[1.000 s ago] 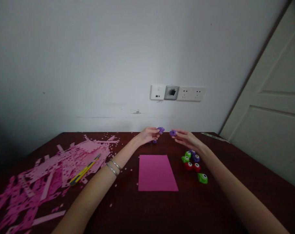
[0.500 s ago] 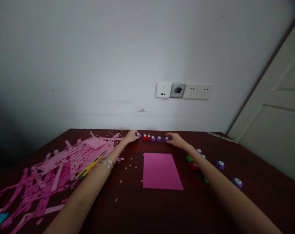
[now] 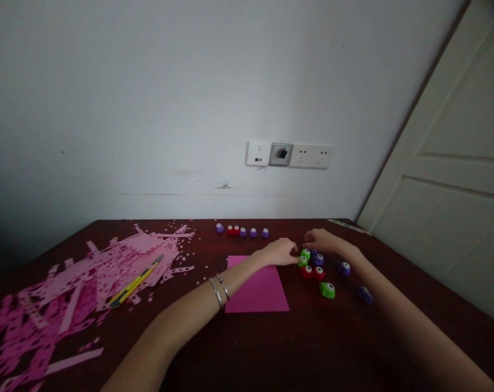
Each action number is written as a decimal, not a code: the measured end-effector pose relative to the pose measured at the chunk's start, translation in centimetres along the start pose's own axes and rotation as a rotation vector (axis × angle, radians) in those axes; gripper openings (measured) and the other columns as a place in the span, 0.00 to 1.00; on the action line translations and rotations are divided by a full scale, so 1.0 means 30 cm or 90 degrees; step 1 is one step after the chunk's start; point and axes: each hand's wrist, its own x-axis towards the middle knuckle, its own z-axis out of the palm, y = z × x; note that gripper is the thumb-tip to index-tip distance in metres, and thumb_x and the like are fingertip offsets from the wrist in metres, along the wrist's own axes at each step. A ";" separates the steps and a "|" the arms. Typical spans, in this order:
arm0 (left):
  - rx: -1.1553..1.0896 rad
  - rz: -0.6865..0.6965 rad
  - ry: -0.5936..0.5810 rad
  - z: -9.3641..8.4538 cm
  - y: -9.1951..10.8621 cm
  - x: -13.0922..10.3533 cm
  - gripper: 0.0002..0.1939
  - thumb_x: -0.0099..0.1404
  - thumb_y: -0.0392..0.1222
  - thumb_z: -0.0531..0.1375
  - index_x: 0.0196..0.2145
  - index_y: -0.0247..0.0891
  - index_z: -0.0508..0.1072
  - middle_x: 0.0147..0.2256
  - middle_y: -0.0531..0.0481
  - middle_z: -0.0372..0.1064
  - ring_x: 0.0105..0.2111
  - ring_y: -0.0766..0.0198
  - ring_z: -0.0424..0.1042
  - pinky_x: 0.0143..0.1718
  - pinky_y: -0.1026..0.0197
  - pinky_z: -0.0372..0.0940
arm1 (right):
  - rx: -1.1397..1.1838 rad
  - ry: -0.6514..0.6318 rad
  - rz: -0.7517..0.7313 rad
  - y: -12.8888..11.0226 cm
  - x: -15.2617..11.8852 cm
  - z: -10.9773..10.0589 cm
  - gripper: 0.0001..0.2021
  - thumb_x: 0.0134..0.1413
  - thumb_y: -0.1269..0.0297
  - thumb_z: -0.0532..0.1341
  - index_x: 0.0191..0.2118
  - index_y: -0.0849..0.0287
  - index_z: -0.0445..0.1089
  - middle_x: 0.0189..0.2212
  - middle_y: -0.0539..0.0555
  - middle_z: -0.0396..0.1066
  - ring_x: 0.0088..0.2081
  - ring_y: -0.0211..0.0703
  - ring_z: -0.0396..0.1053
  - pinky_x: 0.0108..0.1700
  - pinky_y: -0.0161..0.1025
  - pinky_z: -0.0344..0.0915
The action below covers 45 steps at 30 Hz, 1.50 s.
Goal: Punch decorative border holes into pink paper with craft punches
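On the near part of the bench [image 3: 239, 348] is 1 green punch [image 3: 327, 289], w/ its long axis approx. L to R. To its R is 1 purple punch [image 3: 365, 294], near the R forearm [image 3: 397, 305]. The pink sheet [image 3: 263, 294] is partly under the L forearm [image 3: 193, 321]; knife [image 3: 136, 280] and scraps [image 3: 108, 267] are further L.

The L hand [image 3: 282, 252] is nearest to the green punch of the group [image 3: 303, 262], which is just R of its fingers; its axis I cannot tell. These fingers are a little parted; whether they pinch, cannot tell. The R hand [image 3: 322, 240] is just behind the group, fingers bent, grip not visible.

Count, R side: 3 green, 2 red, 4 purple. Far row: 4 purple, 2 red. Also 1 sheet, 1 knife.
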 end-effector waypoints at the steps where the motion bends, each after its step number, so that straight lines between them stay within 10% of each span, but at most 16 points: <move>1: 0.005 -0.012 -0.019 0.026 0.018 0.016 0.12 0.56 0.46 0.58 0.33 0.36 0.74 0.32 0.45 0.71 0.33 0.60 0.70 0.32 0.62 0.61 | 0.005 0.032 -0.030 -0.004 -0.014 0.000 0.10 0.44 0.67 0.58 0.34 0.62 0.73 0.33 0.58 0.74 0.34 0.45 0.70 0.36 0.36 0.63; 9: -0.031 -0.069 -0.021 0.070 0.020 0.056 0.08 0.50 0.40 0.62 0.28 0.34 0.74 0.28 0.46 0.71 0.29 0.60 0.69 0.29 0.62 0.59 | 0.047 -0.039 -0.120 -0.016 -0.069 0.024 0.15 0.35 0.75 0.59 0.34 0.56 0.74 0.33 0.53 0.74 0.38 0.47 0.69 0.41 0.36 0.62; 16: -0.797 -0.156 -0.051 -0.047 -0.092 -0.071 0.11 0.56 0.42 0.60 0.36 0.33 0.72 0.32 0.45 0.70 0.30 0.67 0.68 0.35 0.61 0.61 | 0.120 -0.018 -0.124 -0.015 -0.027 0.043 0.15 0.34 0.70 0.65 0.35 0.58 0.74 0.35 0.54 0.73 0.40 0.49 0.69 0.45 0.40 0.62; 20: -1.008 -0.191 0.011 -0.129 -0.133 -0.175 0.08 0.60 0.36 0.55 0.36 0.32 0.71 0.37 0.40 0.70 0.33 0.66 0.69 0.42 0.58 0.61 | 0.451 0.017 -0.169 -0.090 -0.044 0.015 0.18 0.42 0.59 0.64 0.43 0.59 0.71 0.41 0.56 0.72 0.44 0.47 0.68 0.47 0.43 0.63; 28: -0.655 -0.215 0.085 -0.260 -0.213 -0.325 0.12 0.58 0.40 0.56 0.38 0.31 0.72 0.37 0.40 0.70 0.33 0.64 0.68 0.38 0.60 0.61 | 0.810 -0.126 -0.227 -0.208 -0.039 0.007 0.22 0.48 0.53 0.61 0.49 0.56 0.64 0.51 0.60 0.64 0.51 0.48 0.64 0.49 0.45 0.63; 34: -0.113 -0.267 0.052 -0.280 -0.369 -0.453 0.12 0.49 0.41 0.61 0.30 0.31 0.76 0.27 0.48 0.72 0.28 0.63 0.67 0.31 0.63 0.57 | 0.469 -0.050 -0.111 -0.204 0.042 0.085 0.18 0.42 0.58 0.64 0.40 0.61 0.69 0.38 0.57 0.72 0.38 0.46 0.70 0.37 0.39 0.66; 38: -0.048 -0.262 0.080 -0.233 -0.416 -0.463 0.11 0.50 0.41 0.60 0.31 0.31 0.75 0.29 0.48 0.72 0.28 0.64 0.67 0.30 0.65 0.57 | 0.179 0.077 -0.112 -0.247 0.106 0.179 0.11 0.39 0.63 0.65 0.32 0.61 0.71 0.29 0.54 0.72 0.33 0.45 0.69 0.34 0.37 0.62; 45: -0.030 -0.286 0.217 -0.147 -0.442 -0.330 0.09 0.53 0.40 0.60 0.32 0.33 0.74 0.28 0.51 0.71 0.28 0.65 0.66 0.31 0.65 0.57 | 0.154 0.184 -0.028 -0.312 0.230 0.272 0.16 0.41 0.62 0.65 0.37 0.60 0.64 0.33 0.55 0.70 0.35 0.43 0.68 0.34 0.34 0.59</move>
